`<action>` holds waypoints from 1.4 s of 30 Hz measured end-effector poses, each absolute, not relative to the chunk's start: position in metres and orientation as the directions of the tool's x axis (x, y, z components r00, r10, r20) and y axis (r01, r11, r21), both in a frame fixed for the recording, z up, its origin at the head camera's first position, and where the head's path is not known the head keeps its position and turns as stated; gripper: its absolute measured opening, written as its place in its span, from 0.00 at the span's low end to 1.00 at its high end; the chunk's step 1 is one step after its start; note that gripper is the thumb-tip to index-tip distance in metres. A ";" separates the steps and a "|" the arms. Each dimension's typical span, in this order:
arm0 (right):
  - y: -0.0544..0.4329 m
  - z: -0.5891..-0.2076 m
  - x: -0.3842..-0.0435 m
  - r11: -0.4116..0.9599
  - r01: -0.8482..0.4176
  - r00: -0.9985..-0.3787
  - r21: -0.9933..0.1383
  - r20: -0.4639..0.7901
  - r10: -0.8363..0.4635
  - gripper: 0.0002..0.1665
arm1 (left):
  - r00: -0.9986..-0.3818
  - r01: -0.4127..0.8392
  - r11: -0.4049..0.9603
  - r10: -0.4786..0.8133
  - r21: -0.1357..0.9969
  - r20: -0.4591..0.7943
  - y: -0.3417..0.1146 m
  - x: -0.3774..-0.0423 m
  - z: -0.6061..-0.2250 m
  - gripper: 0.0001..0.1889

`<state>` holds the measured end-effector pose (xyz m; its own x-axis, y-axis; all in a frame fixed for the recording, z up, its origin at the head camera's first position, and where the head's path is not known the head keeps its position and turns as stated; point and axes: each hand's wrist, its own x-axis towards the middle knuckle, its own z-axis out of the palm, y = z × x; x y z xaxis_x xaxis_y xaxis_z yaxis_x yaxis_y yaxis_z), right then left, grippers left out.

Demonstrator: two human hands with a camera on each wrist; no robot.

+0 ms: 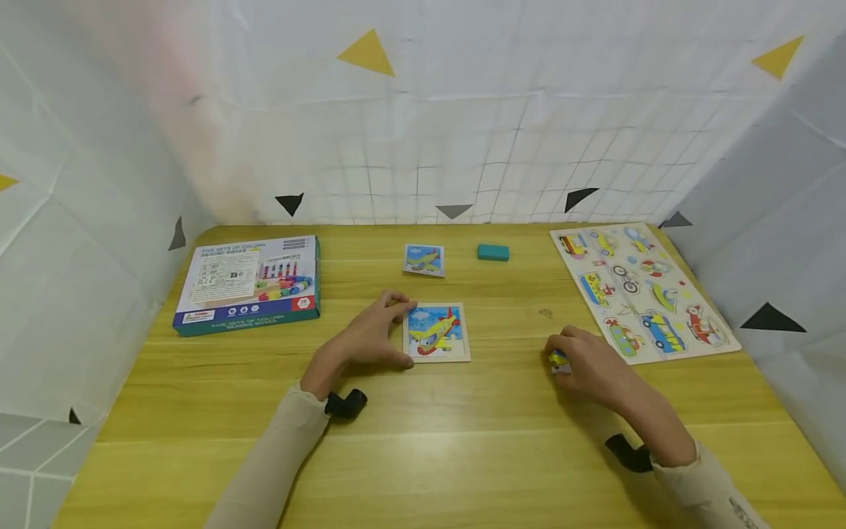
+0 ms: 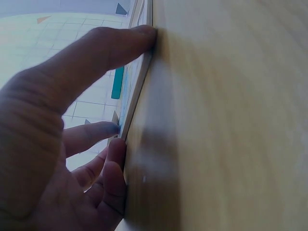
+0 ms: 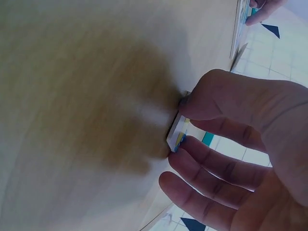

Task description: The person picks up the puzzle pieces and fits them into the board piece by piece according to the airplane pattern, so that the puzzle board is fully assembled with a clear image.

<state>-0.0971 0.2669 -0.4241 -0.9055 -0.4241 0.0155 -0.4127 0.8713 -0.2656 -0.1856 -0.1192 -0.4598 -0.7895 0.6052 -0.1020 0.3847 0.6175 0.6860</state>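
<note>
A square jigsaw puzzle (image 1: 432,334) with a pale wooden rim shows a yellow and red cartoon airplane. My left hand (image 1: 370,334) holds its left side, thumb at the lower left corner and fingers by the upper left. In the left wrist view, the thumb and fingertips touch the edge of the board (image 2: 136,91). To the right, my right hand (image 1: 588,367) pinches a small puzzle piece (image 1: 559,358) with blue and yellow print just at the tabletop. The right wrist view shows this piece (image 3: 178,132) between thumb and fingers; whether more pieces lie under them is hidden.
A picture card (image 1: 424,260) with a similar airplane lies behind the puzzle, beside a teal block (image 1: 493,253). At the left is a flat toy box (image 1: 251,283). A wooden board of vehicle pictures (image 1: 644,294) lies at the right. White sheeting (image 1: 423,132) encloses the table.
</note>
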 end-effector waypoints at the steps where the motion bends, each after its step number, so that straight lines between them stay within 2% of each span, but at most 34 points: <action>1: 0.267 -0.425 -0.098 0.869 -0.419 -0.903 -0.264 0.020 -0.429 0.17 | -0.790 0.386 0.618 0.605 0.685 -0.101 -0.119 -0.185 -0.460 0.54; 10: 0.260 -0.431 -0.099 0.857 -0.451 -0.891 -0.247 0.082 -0.446 0.16 | -0.791 0.385 0.620 0.603 0.684 -0.101 -0.119 -0.184 -0.458 0.54; 21: 0.247 -0.419 -0.100 0.854 -0.463 -0.885 -0.237 0.063 -0.462 0.15 | -0.794 0.381 0.617 0.600 0.689 -0.099 -0.119 -0.182 -0.457 0.54; 42: 0.212 -0.412 -0.110 0.798 -0.546 -0.837 -0.253 0.138 -0.529 0.17 | -0.793 0.386 0.593 0.604 0.707 -0.074 -0.119 -0.181 -0.457 0.54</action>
